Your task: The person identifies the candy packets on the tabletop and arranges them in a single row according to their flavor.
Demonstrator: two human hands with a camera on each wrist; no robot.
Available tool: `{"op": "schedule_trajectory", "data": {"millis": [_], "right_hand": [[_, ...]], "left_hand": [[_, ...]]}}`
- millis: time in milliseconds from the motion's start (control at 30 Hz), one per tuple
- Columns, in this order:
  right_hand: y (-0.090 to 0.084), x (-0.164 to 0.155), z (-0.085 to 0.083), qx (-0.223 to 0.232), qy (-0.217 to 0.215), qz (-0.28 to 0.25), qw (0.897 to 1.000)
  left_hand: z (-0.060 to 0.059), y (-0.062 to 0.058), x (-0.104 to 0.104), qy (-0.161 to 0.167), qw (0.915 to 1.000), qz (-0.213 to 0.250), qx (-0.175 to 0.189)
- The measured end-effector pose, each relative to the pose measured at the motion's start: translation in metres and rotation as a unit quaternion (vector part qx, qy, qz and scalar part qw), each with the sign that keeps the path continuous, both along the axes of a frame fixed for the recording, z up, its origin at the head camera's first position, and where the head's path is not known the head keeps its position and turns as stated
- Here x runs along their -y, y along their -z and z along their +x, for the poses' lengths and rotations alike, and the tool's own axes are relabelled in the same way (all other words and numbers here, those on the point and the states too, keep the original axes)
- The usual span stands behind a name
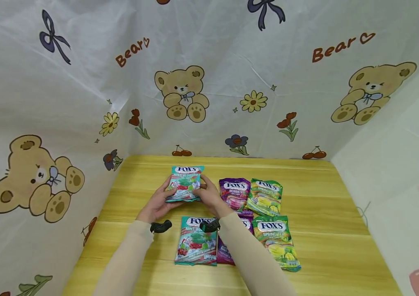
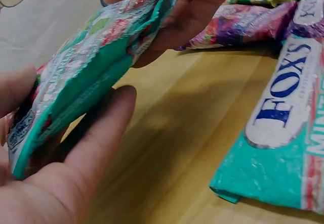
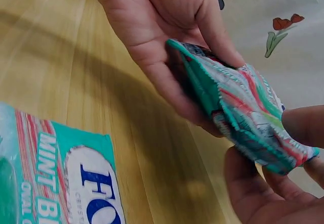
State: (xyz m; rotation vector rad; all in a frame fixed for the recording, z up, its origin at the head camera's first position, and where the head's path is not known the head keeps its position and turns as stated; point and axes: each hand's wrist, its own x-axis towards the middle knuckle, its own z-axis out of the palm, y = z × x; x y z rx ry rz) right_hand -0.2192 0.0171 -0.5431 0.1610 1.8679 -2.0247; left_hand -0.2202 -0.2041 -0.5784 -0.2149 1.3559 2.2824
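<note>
Both hands hold a teal Fox's Mint Blossom candy bag (image 1: 184,183) raised over the back of the wooden table, its printed front facing up. My left hand (image 1: 160,202) grips the bag's left side, thumb on top and fingers beneath. On the opposite side my right hand (image 1: 210,196) pinches it between thumb and fingers. In the left wrist view the held bag (image 2: 76,72) tilts above the tabletop, with a shadow under it. Another Mint Blossom bag (image 1: 196,246) lies flat nearer the front, partly under the right wrist's strap.
Right of the hands lie a purple Berries bag (image 1: 234,193) and a green-yellow Spring Tea bag (image 1: 265,197). In front of them are another Spring Tea bag (image 1: 276,242) and a purple bag (image 1: 224,250) half hidden by the right sleeve. A bear-print cloth (image 1: 217,135) hangs behind the table (image 1: 324,246).
</note>
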Motion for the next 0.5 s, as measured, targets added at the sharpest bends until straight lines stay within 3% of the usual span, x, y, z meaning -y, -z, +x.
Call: {"op": "schedule_trajectory", "data": {"millis": [133, 267, 500], "right_hand": [[-0.002, 0.012, -0.004, 0.0, -0.004, -0.04, 0.999], [-0.006, 0.025, -0.008, 0.036, 0.0, -0.082, 0.996], [-0.005, 0.039, -0.017, 0.084, 0.036, -0.111, 0.99]], "left_hand": [[-0.004, -0.005, 0.007, -0.02, 0.9991, 0.037, 0.007], [-0.01, -0.006, 0.013, -0.03, 0.9983, 0.051, 0.003], [-0.021, -0.006, 0.019, -0.05, 0.9962, 0.069, 0.016]]}}
